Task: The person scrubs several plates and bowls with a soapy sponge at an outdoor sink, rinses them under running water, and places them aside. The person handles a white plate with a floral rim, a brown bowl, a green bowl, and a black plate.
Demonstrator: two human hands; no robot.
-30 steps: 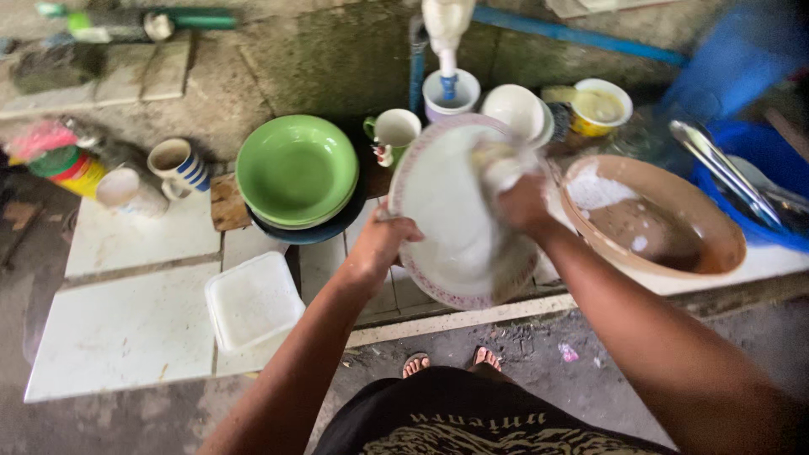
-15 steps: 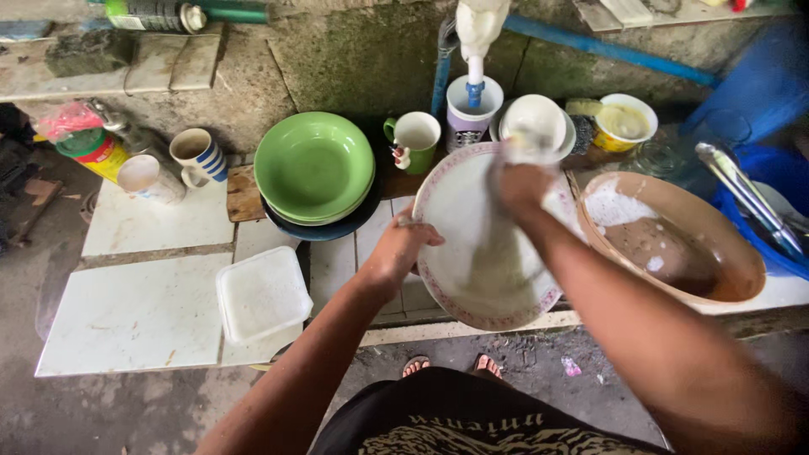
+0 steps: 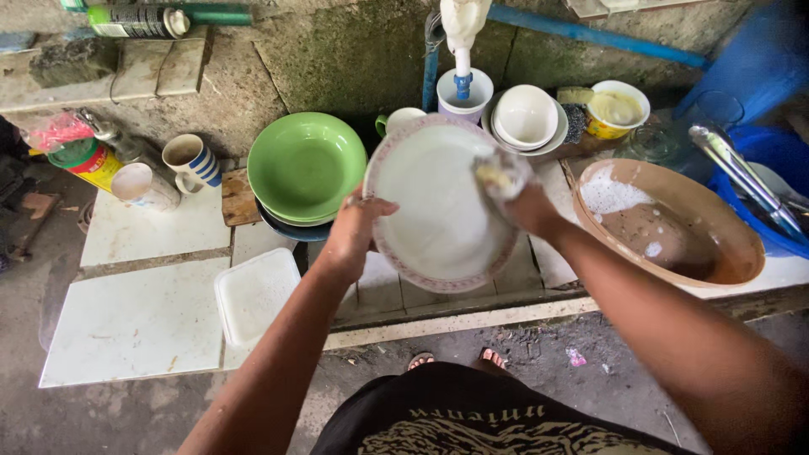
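Note:
My left hand (image 3: 352, 233) grips the left rim of a large white plate with a pink patterned edge (image 3: 434, 211), holding it tilted above the tiled washing ledge. My right hand (image 3: 524, 202) presses a soapy sponge (image 3: 499, 174) against the upper right of the plate's face. A brown basin of soapy water (image 3: 674, 227) sits just right of my right arm.
A green bowl (image 3: 305, 164) rests on stacked dishes behind the plate. A striped mug (image 3: 192, 158), white bowls (image 3: 524, 116), a yellow cup (image 3: 618, 108) and a tap (image 3: 462, 38) line the wall. A clear plastic lid (image 3: 253, 293) lies on the white tiles (image 3: 135, 320).
My right hand has slid the sponge across the upper part of the plate. The view has shifted a little, with the plate still held in my left hand.

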